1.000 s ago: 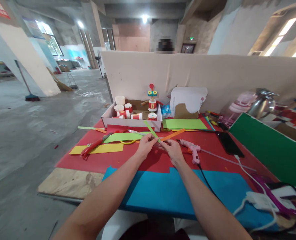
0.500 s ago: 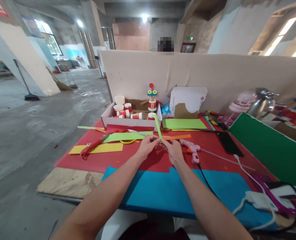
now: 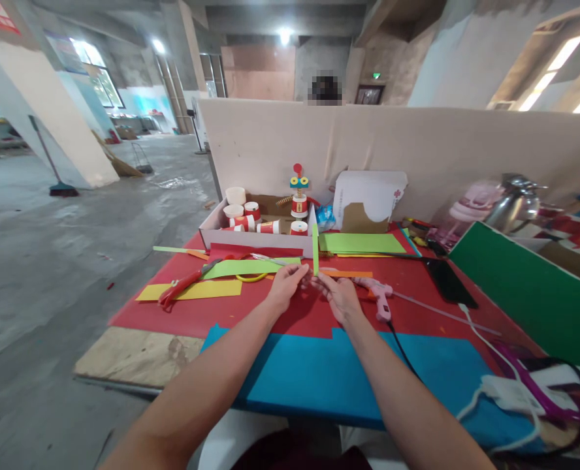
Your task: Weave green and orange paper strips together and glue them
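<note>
A narrow green paper strip [image 3: 315, 251] stands upright at my fingertips, and an orange paper strip [image 3: 351, 274] runs off to the right from the same corner. My right hand [image 3: 341, 297] is closed, pinching the strips where they meet. Just left of that corner is my left hand [image 3: 286, 288], its thumb and fingers pressed together; whether they hold anything is hidden. Beyond the left hand lies a wide green paper piece [image 3: 251, 267]. Close to the right hand rests a pink glue gun [image 3: 379, 294] on the red table covering [image 3: 290, 320].
Red-handled pliers [image 3: 185, 287] and a yellow paper strip [image 3: 206, 290] lie left. Behind stands a box [image 3: 258, 242] of paper cups with a cup figure [image 3: 298, 196]. Right are green sheets [image 3: 363, 243], a phone [image 3: 449, 282], a green board [image 3: 525, 294] and cables.
The green strip has swung from leaning left to nearly upright. The orange strip now lies more level. My left fingertips have drawn slightly away to the left from the corner.
</note>
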The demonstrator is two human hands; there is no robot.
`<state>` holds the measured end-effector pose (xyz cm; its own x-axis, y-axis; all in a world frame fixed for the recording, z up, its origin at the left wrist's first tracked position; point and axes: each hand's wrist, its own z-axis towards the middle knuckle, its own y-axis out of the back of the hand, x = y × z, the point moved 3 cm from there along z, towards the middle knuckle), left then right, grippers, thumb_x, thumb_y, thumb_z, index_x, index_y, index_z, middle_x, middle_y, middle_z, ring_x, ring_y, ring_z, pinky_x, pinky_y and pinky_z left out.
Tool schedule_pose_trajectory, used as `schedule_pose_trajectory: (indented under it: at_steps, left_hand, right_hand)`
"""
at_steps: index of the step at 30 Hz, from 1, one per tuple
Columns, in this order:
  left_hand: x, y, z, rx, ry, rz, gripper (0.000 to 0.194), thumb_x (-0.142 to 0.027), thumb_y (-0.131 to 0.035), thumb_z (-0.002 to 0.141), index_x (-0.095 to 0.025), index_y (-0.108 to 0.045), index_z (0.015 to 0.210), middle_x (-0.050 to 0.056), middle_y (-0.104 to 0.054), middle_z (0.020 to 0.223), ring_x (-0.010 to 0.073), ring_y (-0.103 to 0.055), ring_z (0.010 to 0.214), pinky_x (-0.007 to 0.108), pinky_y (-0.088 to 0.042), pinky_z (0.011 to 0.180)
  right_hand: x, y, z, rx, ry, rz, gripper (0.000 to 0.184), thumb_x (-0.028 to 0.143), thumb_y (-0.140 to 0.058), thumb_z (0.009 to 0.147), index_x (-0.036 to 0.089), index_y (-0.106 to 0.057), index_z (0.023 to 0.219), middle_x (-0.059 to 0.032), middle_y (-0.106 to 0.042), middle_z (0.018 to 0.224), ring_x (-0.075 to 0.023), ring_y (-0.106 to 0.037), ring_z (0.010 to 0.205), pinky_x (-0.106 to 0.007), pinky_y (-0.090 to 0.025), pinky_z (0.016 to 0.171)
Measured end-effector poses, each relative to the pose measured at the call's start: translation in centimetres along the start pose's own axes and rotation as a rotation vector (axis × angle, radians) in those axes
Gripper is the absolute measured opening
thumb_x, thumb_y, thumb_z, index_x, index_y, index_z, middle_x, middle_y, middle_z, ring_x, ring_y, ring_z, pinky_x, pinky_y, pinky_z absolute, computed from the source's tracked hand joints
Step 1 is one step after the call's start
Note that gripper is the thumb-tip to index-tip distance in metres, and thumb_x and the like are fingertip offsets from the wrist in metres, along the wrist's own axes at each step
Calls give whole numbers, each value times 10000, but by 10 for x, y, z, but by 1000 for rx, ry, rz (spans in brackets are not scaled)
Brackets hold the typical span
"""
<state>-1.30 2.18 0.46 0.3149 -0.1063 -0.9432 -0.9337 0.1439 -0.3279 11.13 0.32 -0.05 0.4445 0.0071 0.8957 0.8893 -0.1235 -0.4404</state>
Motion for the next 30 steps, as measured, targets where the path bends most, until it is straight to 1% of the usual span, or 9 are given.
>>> schedule_pose_trajectory:
  at_steps: [4,7,10,13,17,21,23,26,30]
  left_hand:
    - [2,2,1,11,41,-43,370,-460,-731,620,-126,-635,746,-6,-562,558,82,-465,461,207,-367,416]
    - [5,0,2,57,30,-22,325,-396,-756,612,-118,-631,725,0,-578,579,72,-489,495,201,-400,475]
    - [8,-1,4,51,0,19,297,-334,-780,588,-108,-636,716,13,-612,621,71,-519,543,202,-421,539]
    - [9,0,4,41,-8,28,292,-323,-785,575,-108,-633,703,16,-622,615,78,-529,543,209,-423,545]
    - [9,1,3,43,14,-3,295,-338,-782,561,-113,-621,664,6,-606,569,76,-509,500,207,-416,502]
    - [4,0,1,33,9,3,284,-343,-776,561,-115,-617,620,0,-578,524,73,-484,471,197,-404,452]
    - [2,0,1,13,7,-23,289,-344,-781,548,-117,-616,616,-3,-568,513,73,-478,462,195,-401,431]
    - [2,0,0,-3,47,-86,318,-352,-796,512,-121,-609,626,-7,-559,507,83,-477,445,205,-404,399]
    - [4,0,1,3,92,-104,348,-365,-805,497,-120,-608,646,5,-573,522,100,-497,445,219,-413,382]
  right_hand:
    - [-1,2,2,-18,-2,13,294,304,-836,524,144,-667,705,-54,-708,683,-206,-696,692,-325,-588,693]
    - [-1,0,1,-2,-1,15,295,306,-835,527,148,-654,698,-61,-711,686,-221,-701,722,-335,-591,699]
    - [0,-2,0,34,-3,21,305,319,-836,520,155,-638,684,-58,-708,680,-239,-703,751,-352,-591,708]
    - [1,-3,-2,61,3,22,326,321,-840,512,169,-633,714,-32,-704,671,-231,-705,740,-356,-588,716]
    - [3,-4,-3,72,23,-29,318,309,-833,523,182,-631,733,-5,-693,645,-199,-698,683,-339,-582,702]
    - [5,-4,-4,83,30,-65,289,319,-815,546,174,-643,728,-11,-690,634,-187,-690,657,-329,-576,695]
    - [5,-3,-3,94,13,-42,283,319,-812,546,171,-647,720,-15,-686,618,-194,-693,669,-331,-576,706]
    - [5,-1,-1,86,-5,21,276,289,-829,515,183,-627,670,-7,-685,614,-192,-694,678,-331,-577,725]
    - [0,1,2,68,-47,36,273,277,-844,507,185,-616,626,-2,-683,606,-170,-679,626,-330,-583,720]
